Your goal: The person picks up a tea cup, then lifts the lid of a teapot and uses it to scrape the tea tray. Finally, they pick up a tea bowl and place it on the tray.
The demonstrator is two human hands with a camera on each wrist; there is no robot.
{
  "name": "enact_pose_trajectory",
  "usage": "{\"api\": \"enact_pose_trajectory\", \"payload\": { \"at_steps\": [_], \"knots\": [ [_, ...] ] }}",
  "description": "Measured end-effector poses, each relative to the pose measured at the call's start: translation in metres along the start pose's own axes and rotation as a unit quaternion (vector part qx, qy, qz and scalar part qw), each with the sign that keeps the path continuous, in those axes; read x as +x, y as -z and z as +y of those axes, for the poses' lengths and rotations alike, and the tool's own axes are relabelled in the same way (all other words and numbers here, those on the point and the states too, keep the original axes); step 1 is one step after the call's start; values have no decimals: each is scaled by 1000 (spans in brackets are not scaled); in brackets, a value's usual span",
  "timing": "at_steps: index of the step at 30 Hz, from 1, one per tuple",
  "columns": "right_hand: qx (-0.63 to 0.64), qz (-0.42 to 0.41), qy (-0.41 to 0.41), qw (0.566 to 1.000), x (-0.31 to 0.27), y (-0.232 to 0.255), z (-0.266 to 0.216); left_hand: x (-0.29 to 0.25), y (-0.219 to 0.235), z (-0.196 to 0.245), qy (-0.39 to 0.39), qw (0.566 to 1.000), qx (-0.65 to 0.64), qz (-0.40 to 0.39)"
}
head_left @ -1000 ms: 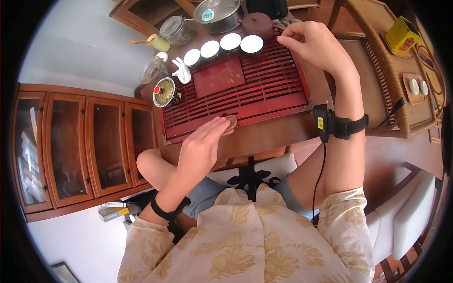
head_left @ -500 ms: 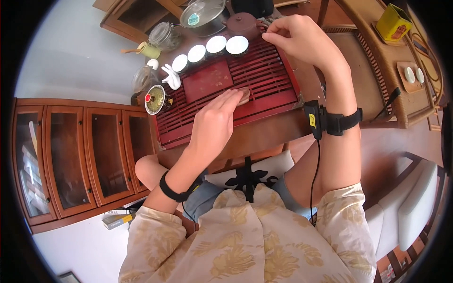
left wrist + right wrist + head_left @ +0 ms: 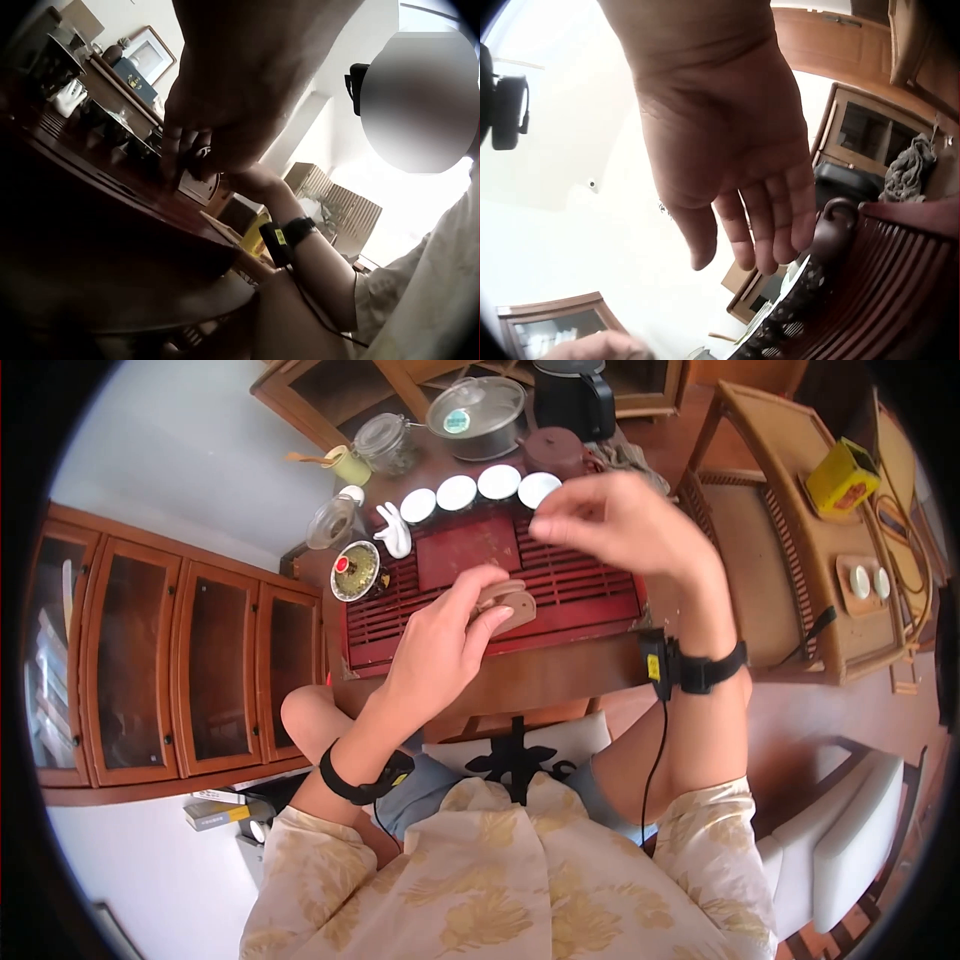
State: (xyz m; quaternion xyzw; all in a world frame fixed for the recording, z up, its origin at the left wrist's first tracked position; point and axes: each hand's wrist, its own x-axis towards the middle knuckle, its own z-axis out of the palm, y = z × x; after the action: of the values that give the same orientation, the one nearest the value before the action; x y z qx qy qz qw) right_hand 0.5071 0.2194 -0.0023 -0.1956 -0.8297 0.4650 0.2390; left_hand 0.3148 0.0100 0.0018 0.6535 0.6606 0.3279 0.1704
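In the head view my left hand pinches a flat brown piece between thumb and fingers, above the front of the red slatted tea tray. A second brown layer shows behind it; whether it is separate, I cannot tell. My right hand hovers by the rightmost of several white-topped cups. Its palm and empty, loosely extended fingers show in the right wrist view, near the dark teapot. A patterned lidded bowl and a white figurine stand on the tray's left part.
Behind the tray are the brown teapot, a glass-lidded pot, a black kettle and a glass jar. To the right stands a rattan shelf with a yellow tin; glass-door cabinets are on the left.
My left hand has turned, showing its thumb and more of the brown piece, now raised off the tray. My right hand has moved away from the teapot's handle, its fingers looser. The head view has shifted.
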Motion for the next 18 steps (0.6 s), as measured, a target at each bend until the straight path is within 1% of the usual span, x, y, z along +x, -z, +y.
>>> {"api": "enact_pose_trajectory", "payload": {
  "at_steps": [1, 2, 3, 5, 6, 8, 9, 10, 11, 12, 13, 14, 15, 17, 18],
  "knots": [
    [-12, -40, -17, 999, 1, -6, -11, 4, 3, 0, 1, 1000, -16, 12],
    [-4, -66, 6, 998, 3, -13, -16, 8, 10, 1, 44, 999, -6, -10],
    [4, -92, 27, 995, 5, -20, -17, 11, 12, -1, 42, 999, -23, -9],
    [11, -112, 25, 993, 8, -33, -19, 16, 14, -7, 38, 998, -58, -10],
    [22, -109, 6, 994, 9, -39, -15, 18, 16, -10, 33, 998, -53, -16],
    [14, -115, -23, 993, 10, -37, -22, 21, 20, -14, 24, 998, -45, -28],
    [8, -117, -39, 992, 10, -34, -24, 23, 24, -17, 16, 999, -42, -13],
    [3, -99, -62, 993, 8, -28, -21, 26, 29, -21, 8, 999, -41, 1],
    [-9, -61, -68, 996, 5, -20, -17, 28, 36, -24, 1, 999, -42, 16],
    [-23, -23, -73, 997, 1, -9, -11, 33, 47, -26, 14, 998, -36, 46],
    [-36, 15, -77, 996, -2, 3, -8, 36, 61, -27, 22, 995, -58, 73],
    [10, 59, -106, 993, -5, 13, -9, 40, 78, -20, 24, 994, -41, 103],
    [-54, 81, -112, 989, -8, 26, -1, 42, 90, -28, -14, 988, -41, 150],
    [-43, 94, -190, 976, -13, 39, 3, 45, 116, -29, 1, 977, -91, 192],
    [-40, 72, -218, 972, -15, 41, 8, 46, 129, -32, -9, 975, -75, 208]
  ]
}}
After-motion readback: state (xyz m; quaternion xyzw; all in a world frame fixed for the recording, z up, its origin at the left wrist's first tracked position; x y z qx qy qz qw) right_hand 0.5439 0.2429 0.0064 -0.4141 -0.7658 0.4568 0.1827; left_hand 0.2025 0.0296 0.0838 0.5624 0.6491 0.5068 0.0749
